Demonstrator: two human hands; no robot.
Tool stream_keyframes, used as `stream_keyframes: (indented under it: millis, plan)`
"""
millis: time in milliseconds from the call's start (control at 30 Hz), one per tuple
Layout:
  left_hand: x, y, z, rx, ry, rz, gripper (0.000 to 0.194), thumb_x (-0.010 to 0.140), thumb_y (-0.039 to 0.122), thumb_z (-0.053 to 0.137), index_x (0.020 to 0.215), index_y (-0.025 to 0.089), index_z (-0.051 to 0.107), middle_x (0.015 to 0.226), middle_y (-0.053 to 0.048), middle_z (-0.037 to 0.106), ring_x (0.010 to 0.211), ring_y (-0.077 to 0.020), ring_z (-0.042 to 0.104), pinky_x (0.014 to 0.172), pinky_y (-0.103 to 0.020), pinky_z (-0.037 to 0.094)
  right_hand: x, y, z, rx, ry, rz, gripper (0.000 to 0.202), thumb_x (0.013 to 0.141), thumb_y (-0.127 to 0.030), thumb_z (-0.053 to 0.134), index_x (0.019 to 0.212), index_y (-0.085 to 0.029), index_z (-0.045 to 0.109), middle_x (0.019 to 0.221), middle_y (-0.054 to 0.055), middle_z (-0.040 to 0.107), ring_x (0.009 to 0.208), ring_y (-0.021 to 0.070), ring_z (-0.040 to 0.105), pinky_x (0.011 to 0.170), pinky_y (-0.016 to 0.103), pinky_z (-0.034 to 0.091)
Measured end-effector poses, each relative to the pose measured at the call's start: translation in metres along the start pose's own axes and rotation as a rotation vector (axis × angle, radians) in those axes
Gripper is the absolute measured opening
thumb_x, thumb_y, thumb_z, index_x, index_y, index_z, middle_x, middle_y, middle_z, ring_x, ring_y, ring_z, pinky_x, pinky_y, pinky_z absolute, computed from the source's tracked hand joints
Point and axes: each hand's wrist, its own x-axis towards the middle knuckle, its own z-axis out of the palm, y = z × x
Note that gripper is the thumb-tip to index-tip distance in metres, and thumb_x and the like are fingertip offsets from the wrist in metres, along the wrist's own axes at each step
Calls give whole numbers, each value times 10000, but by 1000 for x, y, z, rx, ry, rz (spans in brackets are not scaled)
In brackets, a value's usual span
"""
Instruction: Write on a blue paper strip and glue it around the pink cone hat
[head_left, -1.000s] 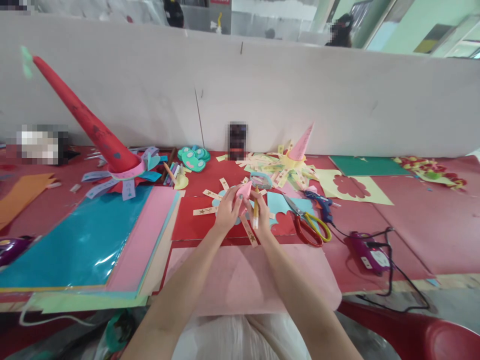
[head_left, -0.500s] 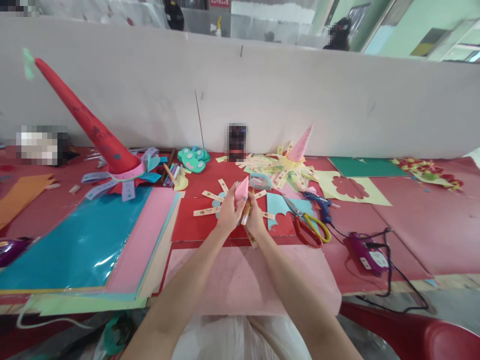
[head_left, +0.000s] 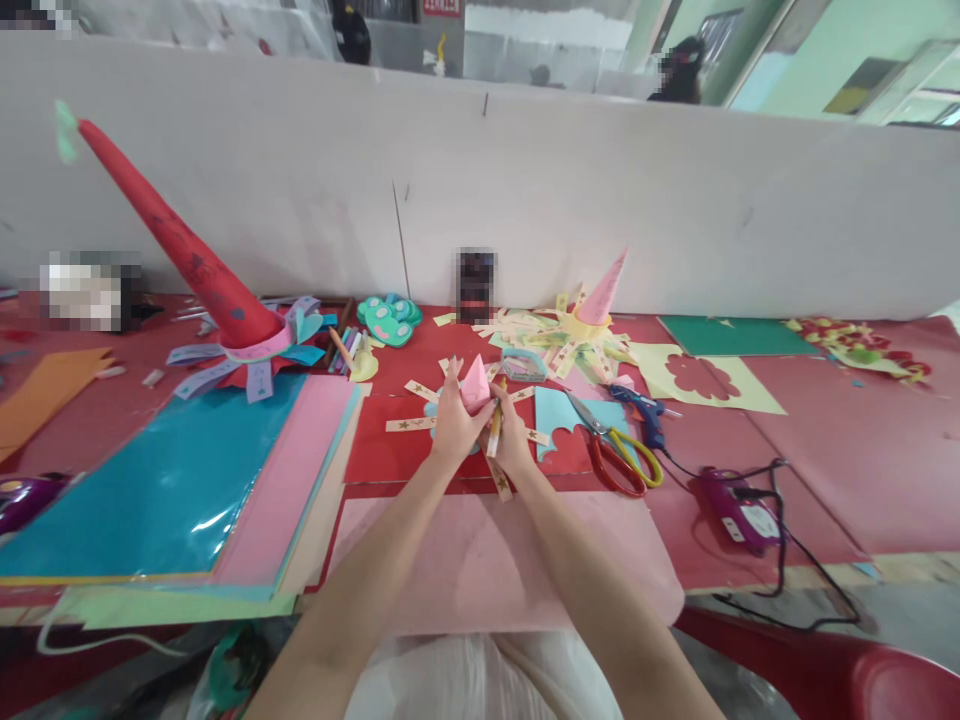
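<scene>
Before me, my left hand (head_left: 456, 420) is closed around the left side of a small pink paper cone (head_left: 475, 384), its tip pointing up. My right hand (head_left: 513, 432) grips a slim yellowish pen (head_left: 495, 432) and meets the cone's right side; its fingertips are partly hidden. Beneath both hands lies a light-blue paper piece, mostly covered, with star-printed cream strips (head_left: 411, 425) radiating outward. These rest on a red sheet (head_left: 375, 460). Just beyond my right hand is a clear, light-blue-edged case (head_left: 523, 365).
Scissors (head_left: 619, 450), a blue glue gun (head_left: 646, 415) and a purple power strip (head_left: 742, 510) with a black cable lie rightward. A red paper cone hat (head_left: 195, 265) stands left, behind blue sheets (head_left: 165, 480). A pink cone hat (head_left: 602, 292) stands near the white partition (head_left: 300, 170).
The pink cone has shifted slightly left and turned, and its tip now stands more upright. My left fingers have spread along its side. The pen stays in my right hand.
</scene>
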Motion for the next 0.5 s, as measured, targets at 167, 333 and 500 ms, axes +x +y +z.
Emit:
stream_keyframes:
  millis: [167, 333, 500]
  plan:
    - [1, 3, -1, -3, -1, -2, 763, 747, 237, 628, 1385, 238, 209, 1447, -133, 327, 1358, -255, 267, 1089, -418, 282, -1, 4, 1, 49, 17, -6, 610, 613, -190, 582, 1219, -208, 512, 657, -35, 591, 596, 134, 563, 560, 233, 466]
    - [-1, 3, -1, 22, -3, -7, 752, 763, 229, 611, 1390, 254, 197, 1465, -122, 298, 1351, -255, 284, 1075, -411, 315, -1, 8, 3, 51, 15, 6, 645, 615, -195, 590, 1251, -198, 489, 662, -37, 592, 612, 140, 579, 588, 247, 475]
    - [-2, 1, 0, 61, 3, -8, 744, 782, 230, 589, 1399, 259, 173, 1453, -122, 323, 1328, -262, 331, 1049, -414, 355, -1, 3, 3, 53, 39, 20, 623, 593, -184, 602, 1212, -188, 526, 698, -18, 623, 695, 171, 613, 634, 268, 493]
